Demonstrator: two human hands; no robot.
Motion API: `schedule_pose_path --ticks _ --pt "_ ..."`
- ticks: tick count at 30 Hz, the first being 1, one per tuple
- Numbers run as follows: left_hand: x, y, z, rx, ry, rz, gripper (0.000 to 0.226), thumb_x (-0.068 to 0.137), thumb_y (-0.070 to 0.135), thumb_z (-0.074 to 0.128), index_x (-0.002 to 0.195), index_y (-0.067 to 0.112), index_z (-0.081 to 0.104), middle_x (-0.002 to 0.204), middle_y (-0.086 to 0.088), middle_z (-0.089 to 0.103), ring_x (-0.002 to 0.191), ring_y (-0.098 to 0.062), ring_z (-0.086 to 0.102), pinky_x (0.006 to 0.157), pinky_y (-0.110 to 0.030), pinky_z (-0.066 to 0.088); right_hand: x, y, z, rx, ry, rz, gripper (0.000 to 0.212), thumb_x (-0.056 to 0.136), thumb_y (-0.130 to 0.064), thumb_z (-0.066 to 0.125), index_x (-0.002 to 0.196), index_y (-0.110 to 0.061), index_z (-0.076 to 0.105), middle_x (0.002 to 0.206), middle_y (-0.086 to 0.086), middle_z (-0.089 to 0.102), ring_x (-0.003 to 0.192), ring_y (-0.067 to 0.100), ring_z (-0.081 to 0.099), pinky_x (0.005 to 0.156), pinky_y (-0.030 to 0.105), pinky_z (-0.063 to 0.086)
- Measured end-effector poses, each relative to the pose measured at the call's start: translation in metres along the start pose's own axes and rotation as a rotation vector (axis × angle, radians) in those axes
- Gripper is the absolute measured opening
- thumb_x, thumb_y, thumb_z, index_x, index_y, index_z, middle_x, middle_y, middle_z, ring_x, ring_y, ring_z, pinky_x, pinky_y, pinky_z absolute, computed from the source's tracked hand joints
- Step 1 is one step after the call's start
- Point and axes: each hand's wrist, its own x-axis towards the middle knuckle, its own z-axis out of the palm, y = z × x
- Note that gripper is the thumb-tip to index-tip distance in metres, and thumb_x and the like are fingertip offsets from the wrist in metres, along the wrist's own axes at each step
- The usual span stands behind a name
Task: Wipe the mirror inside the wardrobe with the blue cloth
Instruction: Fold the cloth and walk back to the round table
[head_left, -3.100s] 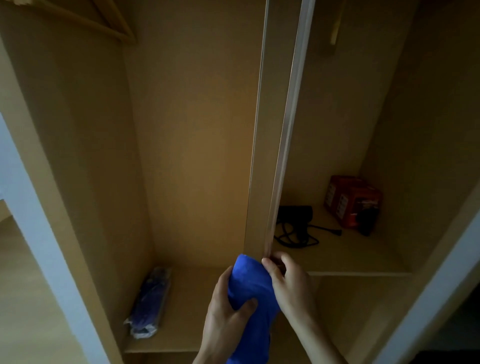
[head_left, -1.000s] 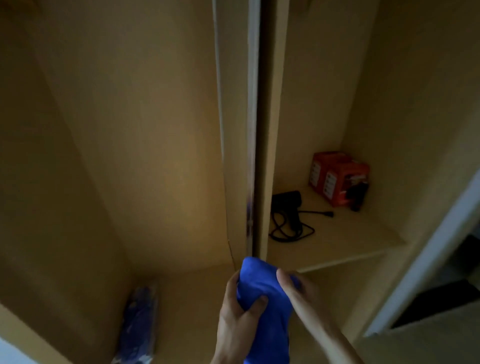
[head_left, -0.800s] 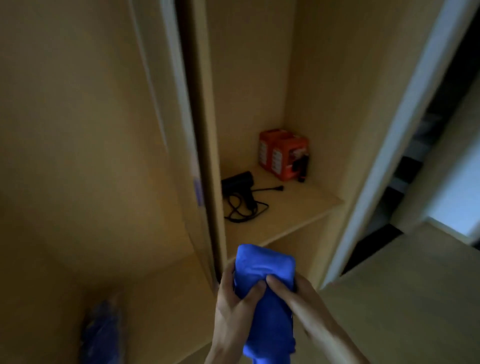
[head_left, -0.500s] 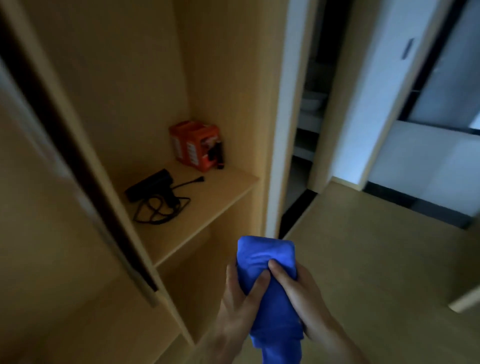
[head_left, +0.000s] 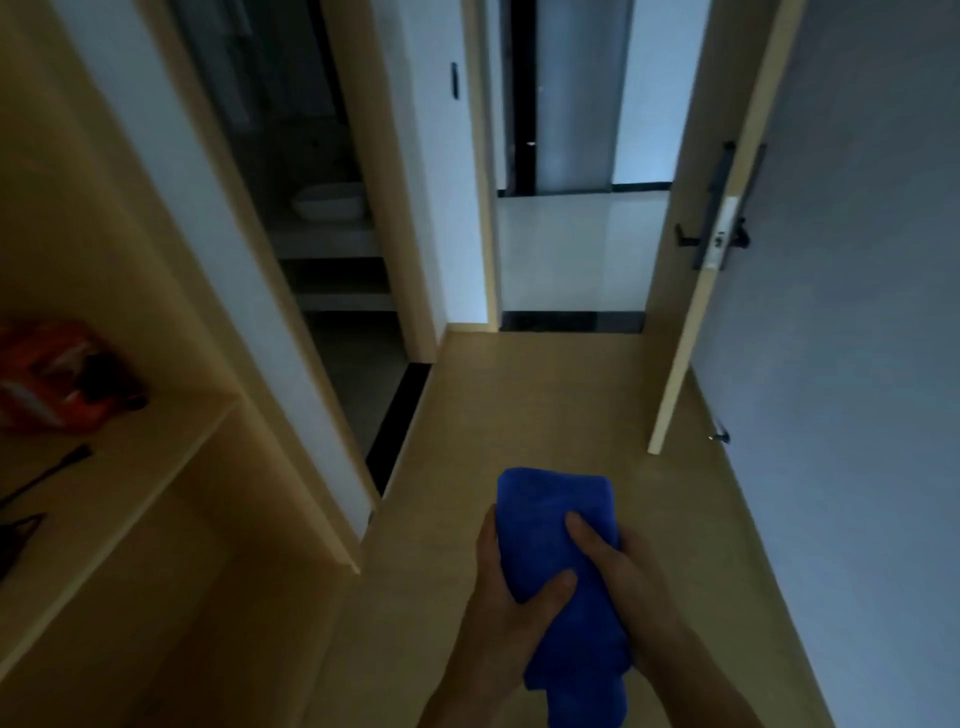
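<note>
The left hand and right hand hold the blue cloth beside the wardrobe. No mirror shows, so I cannot tell if the wiping is done

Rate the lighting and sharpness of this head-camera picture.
Head view: dim overall, brightest at the pale panel past the doorway; the red box at the left edge is smeared by blur; the blue cloth and the left hand and right hand gripping it are fairly sharp.
</note>
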Motion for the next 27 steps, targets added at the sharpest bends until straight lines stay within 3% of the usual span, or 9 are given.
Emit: schedule_pose_path --ticks 3,7,12,15,19,23,27 --pt "0.007 0.006 0.049 0.024 -0.116 -0.008 0.105 0.071 0.055 0.083 0.154 0.048 0.019 0.142 0.029 0.044 0.116 0.011 0.057 0.091 -0.021 0.056 -0.013 -0.006 -0.054 0.040 0.119 -0.032 0.036 0.088 -0.040 0.069 0.105 -0.008 0.071 0.098 0.013 0.076 0.089 0.031 0.074 0.068 0.038 0.061" --pt "0.009 0.014 0.110 0.080 -0.279 0.021 0.095 0.085 0.035 0.081 0.156 0.045 0.019 0.149 0.023 0.042 0.130 -0.001 0.052 0.109 -0.038 0.049 -0.041 -0.013 -0.113 0.051 0.293 -0.096 0.040 0.085 -0.046 0.068 0.101 -0.009 0.071 0.094 0.011 0.076 0.087 0.027 0.075 0.068 0.035 0.060" --pt "0.000 0.012 0.194 0.155 -0.587 0.099 0.088 0.087 0.035 0.079 0.156 0.039 0.023 0.151 0.020 0.042 0.134 0.001 0.048 0.113 -0.035 0.044 -0.095 -0.006 -0.185 0.104 0.587 -0.134 0.032 0.090 -0.045 0.065 0.102 -0.016 0.071 0.096 0.004 0.077 0.089 0.018 0.074 0.071 0.032 0.061" --pt "-0.009 0.008 0.238 0.180 -0.777 0.122 0.081 0.083 0.043 0.076 0.149 0.046 0.028 0.147 0.027 0.044 0.130 0.015 0.045 0.105 -0.017 0.044 -0.130 -0.002 -0.216 0.129 0.770 -0.137 0.030 0.092 -0.042 0.064 0.104 -0.015 0.070 0.096 0.002 0.077 0.087 0.014 0.074 0.065 0.022 0.058" --pt "-0.021 0.002 0.284 0.243 -0.944 0.152 0.087 0.082 0.045 0.080 0.148 0.051 0.024 0.133 0.033 0.047 0.111 0.030 0.047 0.079 0.003 0.044 -0.168 0.002 -0.239 0.193 0.992 -0.121 0.036 0.088 -0.047 0.068 0.104 -0.014 0.069 0.093 0.002 0.077 0.086 0.017 0.075 0.068 0.028 0.060" --pt "-0.032 0.003 0.317 0.283 -1.154 0.113 0.092 0.083 0.038 0.081 0.152 0.048 0.021 0.125 0.024 0.057 0.099 0.017 0.061 0.068 -0.007 0.052 -0.197 0.016 -0.236 0.315 1.212 -0.149 0.039 0.086 -0.050 0.070 0.106 -0.016 0.069 0.095 0.003 0.078 0.088 0.018 0.075 0.069 0.028 0.060" --pt "-0.054 0.004 0.333 0.283 -1.382 0.101 0.091 0.079 0.039 0.084 0.151 0.046 0.029 0.128 0.015 0.064 0.102 0.002 0.068 0.080 -0.027 0.061 -0.227 0.033 -0.218 0.422 1.395 -0.199 0.045 0.083 -0.053 0.073 0.109 -0.017 0.069 0.099 0.004 0.077 0.091 0.022 0.075 0.071 0.031 0.061"
